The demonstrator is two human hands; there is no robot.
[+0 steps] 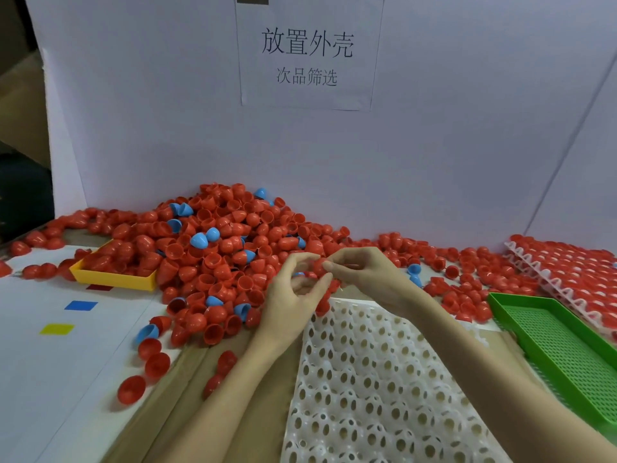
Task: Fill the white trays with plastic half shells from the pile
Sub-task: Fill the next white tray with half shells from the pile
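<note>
A big pile of red half shells point(227, 248), with a few blue ones mixed in, lies against the white back board. In front of me sits a white tray point(367, 379) with rows of holes, its pockets bare. My left hand point(293, 295) and my right hand point(364, 272) meet above the tray's far edge. Both hands have curled fingers round a red half shell point(319, 266) held between them. A stack of white trays filled with red shells point(567, 269) stands at the far right.
A green mesh tray point(561, 345) lies to the right of the white tray. A yellow tray point(113, 279) holding red shells sits at the left, half under the pile. Loose red shells point(132, 389) are scattered on the white sheet with blue and yellow squares.
</note>
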